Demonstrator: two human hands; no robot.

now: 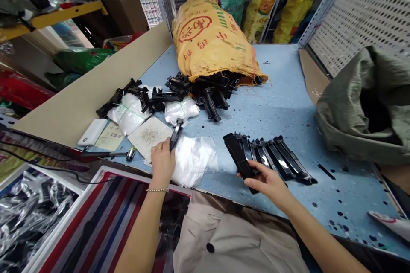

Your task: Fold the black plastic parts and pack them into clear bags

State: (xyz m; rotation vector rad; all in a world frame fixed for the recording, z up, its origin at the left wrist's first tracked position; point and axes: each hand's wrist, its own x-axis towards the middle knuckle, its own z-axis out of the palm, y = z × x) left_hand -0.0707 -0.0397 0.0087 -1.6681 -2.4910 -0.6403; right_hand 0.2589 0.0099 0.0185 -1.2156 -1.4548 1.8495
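Observation:
My left hand [163,160] is closed on a slim black plastic part [176,133], which points away from me beside a stack of clear plastic bags [194,160]. In my right hand [268,182] a wider black plastic piece [237,153] is gripped near its lower end, tilted up to the left. Just behind that hand lies a row of several glossy black plastic parts [283,158], side by side on the blue tabletop [265,115]. My right fingertips partly hide the row's near left end.
A yellow woven sack [218,38] spills black parts [209,102] at the back. Tied white bundles [130,113], a cardboard square [150,134], a hammer-like tool [112,153] and a white device [92,131] lie left. A grey-green sack [346,94] stands right.

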